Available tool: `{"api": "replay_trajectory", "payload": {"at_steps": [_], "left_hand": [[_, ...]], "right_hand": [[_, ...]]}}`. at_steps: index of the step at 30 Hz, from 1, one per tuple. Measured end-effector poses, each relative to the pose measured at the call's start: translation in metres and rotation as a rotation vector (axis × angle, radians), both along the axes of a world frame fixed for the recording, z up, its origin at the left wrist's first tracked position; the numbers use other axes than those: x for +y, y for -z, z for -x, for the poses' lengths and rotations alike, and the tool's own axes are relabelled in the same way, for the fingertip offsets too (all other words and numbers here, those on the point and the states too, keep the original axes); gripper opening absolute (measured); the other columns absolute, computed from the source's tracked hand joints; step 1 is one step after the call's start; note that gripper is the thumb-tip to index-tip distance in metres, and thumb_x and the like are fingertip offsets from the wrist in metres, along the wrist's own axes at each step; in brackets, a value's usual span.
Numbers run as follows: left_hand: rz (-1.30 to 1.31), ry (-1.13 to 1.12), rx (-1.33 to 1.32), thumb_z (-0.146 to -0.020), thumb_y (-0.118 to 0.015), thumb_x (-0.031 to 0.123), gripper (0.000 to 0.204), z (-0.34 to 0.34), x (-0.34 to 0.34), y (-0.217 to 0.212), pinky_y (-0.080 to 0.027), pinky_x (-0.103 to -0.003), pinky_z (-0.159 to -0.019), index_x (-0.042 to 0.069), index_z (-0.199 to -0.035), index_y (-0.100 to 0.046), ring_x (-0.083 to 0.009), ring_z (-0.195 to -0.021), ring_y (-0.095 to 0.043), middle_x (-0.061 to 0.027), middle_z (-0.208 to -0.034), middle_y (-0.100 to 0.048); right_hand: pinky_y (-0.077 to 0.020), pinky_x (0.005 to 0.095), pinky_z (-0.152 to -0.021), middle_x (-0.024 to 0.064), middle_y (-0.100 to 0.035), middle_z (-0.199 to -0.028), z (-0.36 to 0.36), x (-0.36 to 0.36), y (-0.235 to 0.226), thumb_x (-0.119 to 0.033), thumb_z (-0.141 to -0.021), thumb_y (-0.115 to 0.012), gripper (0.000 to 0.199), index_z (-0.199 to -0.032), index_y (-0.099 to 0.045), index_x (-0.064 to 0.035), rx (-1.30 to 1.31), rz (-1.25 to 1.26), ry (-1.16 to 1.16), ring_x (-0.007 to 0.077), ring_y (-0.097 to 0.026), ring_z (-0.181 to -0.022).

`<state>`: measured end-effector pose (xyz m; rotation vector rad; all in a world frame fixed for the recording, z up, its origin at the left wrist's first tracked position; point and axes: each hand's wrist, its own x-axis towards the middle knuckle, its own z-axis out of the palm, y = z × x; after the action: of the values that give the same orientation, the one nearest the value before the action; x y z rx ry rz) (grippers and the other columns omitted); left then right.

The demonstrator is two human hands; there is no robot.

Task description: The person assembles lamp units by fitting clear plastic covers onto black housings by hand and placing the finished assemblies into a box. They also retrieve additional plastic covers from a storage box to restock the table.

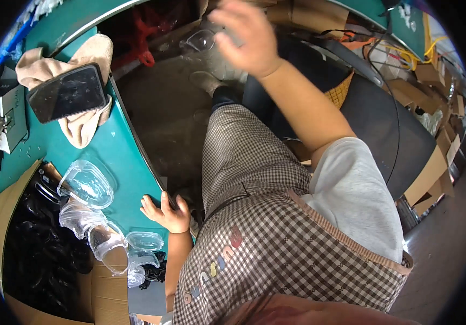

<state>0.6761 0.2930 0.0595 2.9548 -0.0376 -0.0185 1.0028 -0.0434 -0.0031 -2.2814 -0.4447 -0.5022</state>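
Note:
My left hand (167, 213) rests on the edge of the green table (127, 168), its fingers apart and holding nothing that I can see. Beside it on the table lie several clear curved plastic shells (88, 184), some stacked and reaching down over the flap of a cardboard box (111, 295). My right arm is stretched far forward over the floor. The right hand (248, 40) at its end is slightly smeared by motion, fingers spread, with nothing seen in it. Just left of that hand, lower down, is another clear plastic piece (200, 40).
Glossy black parts (40, 249) fill the box. A black phone (67, 93) lies on a beige cloth (84, 127), with a metal-latched case (0, 122) further left. A black chair seat (373, 119) stands to my right, a cable (398, 124) across it. Cardboard boxes (433, 168) pile beyond.

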Motion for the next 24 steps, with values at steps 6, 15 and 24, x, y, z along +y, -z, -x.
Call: {"api": "replay_trajectory", "payload": {"at_steps": [6, 15, 24], "left_hand": [[0.049, 0.044, 0.029, -0.088, -0.069, 0.025, 0.050, -0.001, 0.004, -0.003, -0.021, -0.066, -0.113, 0.010, -0.134, -0.054, -0.0489, -0.139, -0.032, -0.0311, -0.150, -0.033], [0.006, -0.028, -0.099, -0.093, -0.055, 0.056, 0.075, 0.035, 0.032, 0.012, -0.030, -0.062, -0.110, -0.002, -0.139, -0.045, -0.0484, -0.136, -0.037, -0.0326, -0.145, -0.039], [0.092, 0.078, -0.060, -0.090, -0.064, 0.048, 0.074, 0.041, 0.096, 0.085, -0.026, -0.064, -0.111, -0.001, -0.141, -0.041, -0.0475, -0.139, -0.032, -0.0324, -0.149, -0.032]], "right_hand": [[-0.0520, 0.0397, -0.093, 0.0103, -0.067, -0.117, 0.065, 0.041, 0.178, -0.028, -0.088, -0.064, 0.034, -0.119, -0.068, -0.0151, 0.875, 0.054, -0.006, 0.0305, -0.063, -0.108], [-0.0441, 0.0389, -0.105, 0.0162, -0.059, -0.133, 0.071, 0.040, 0.367, -0.037, -0.090, -0.064, 0.050, -0.133, -0.059, -0.0138, 1.559, 0.428, 0.086, 0.0336, -0.055, -0.123], [-0.0328, 0.0370, -0.116, 0.0182, -0.038, -0.154, 0.076, -0.062, 0.629, -0.028, -0.092, -0.053, 0.044, -0.133, -0.059, -0.0146, 1.212, 0.703, 0.119, 0.0319, -0.037, -0.143]]}}
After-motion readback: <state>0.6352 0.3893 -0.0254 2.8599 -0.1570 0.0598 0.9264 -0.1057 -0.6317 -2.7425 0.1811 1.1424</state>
